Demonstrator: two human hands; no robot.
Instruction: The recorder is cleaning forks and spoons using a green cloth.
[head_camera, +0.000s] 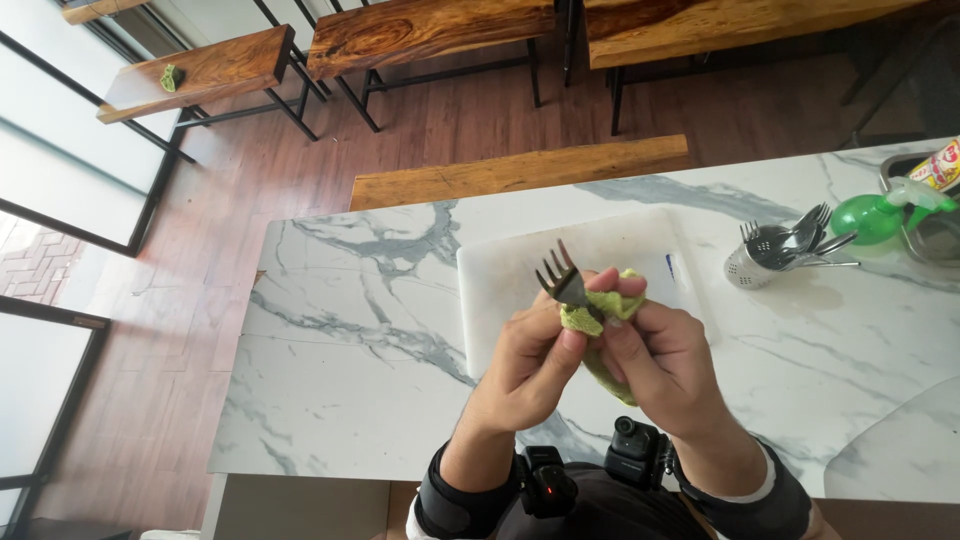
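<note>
1. Two hands are busy above the counter: my left hand pinches the fork near its neck, tines up and pointing away from me, and my right hand wraps the green cloth around the handle just below the left fingers. Both sets of fingers are closed, the left on the fork, the right on the cloth; fork and cloth are in the air, over the near edge of the white cutting board.
2. The tines sit just beyond my fingertips. I judge that a hard pull on the cloth could drag a finger over the points.
3. My grip on the fork is only a pinch. If the cloth snags, the fork could twist free and drop onto the board, or bounce off the counter to the wooden floor.
4. Well to the right of my right fingers, a white perforated holder lies tipped with forks and spoons spilling out; a wide elbow swing could knock it further.
5. Beyond it, farther right, a green spray bottle lies against a metal tray.
6. At the far right edge, a package with a yellow and red label shows in part; its shape I cannot make out.
</note>
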